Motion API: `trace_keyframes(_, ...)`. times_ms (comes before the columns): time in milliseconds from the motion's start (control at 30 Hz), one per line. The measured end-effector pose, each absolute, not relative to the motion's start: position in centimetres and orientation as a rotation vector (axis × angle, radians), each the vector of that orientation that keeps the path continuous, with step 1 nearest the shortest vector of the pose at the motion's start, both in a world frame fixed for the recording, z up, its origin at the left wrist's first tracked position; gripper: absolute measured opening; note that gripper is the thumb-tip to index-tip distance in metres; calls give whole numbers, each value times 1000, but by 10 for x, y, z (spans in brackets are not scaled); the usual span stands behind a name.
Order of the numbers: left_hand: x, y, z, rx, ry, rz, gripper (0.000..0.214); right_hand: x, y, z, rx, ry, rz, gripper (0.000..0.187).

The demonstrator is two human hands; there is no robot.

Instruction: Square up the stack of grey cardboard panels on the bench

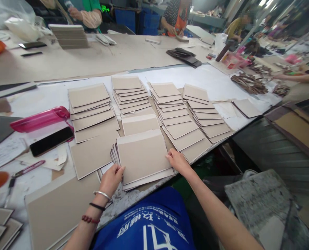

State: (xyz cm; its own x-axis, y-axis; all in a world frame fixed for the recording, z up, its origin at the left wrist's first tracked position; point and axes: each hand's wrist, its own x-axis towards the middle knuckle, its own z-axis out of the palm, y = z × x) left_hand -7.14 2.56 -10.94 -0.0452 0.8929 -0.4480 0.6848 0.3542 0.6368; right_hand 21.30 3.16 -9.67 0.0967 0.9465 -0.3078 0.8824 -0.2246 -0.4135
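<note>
A beige rectangular panel [143, 156] with a pale strip along its far edge lies on top of a small stack near the table's front edge. My left hand [112, 177] is closed on its left side, thumb and fingers pinched at the edge. On the opposite side, my right hand [178, 160] pinches the right edge. Dark edges of more panels [114, 154] fan out under the left side of the stack. Just behind it lies another beige panel [140, 124], partly covered. Whether my fingers grip one panel or several is hidden.
Overlapping rows of beige panels [89, 95] spread across the white-covered table [50, 91]. To the left are a pink case [41, 118], a black phone [51, 141] and a pink-handled cutter [29, 169]. Dark pieces [183, 56] lie farther back. Co-workers [176, 17] are across the table.
</note>
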Motion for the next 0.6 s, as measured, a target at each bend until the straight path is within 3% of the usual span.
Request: trace_keyframes(600, -67, 32, -98, 1417, 1825, 212, 21, 209, 32, -93, -2293, -1985, 721, 9)
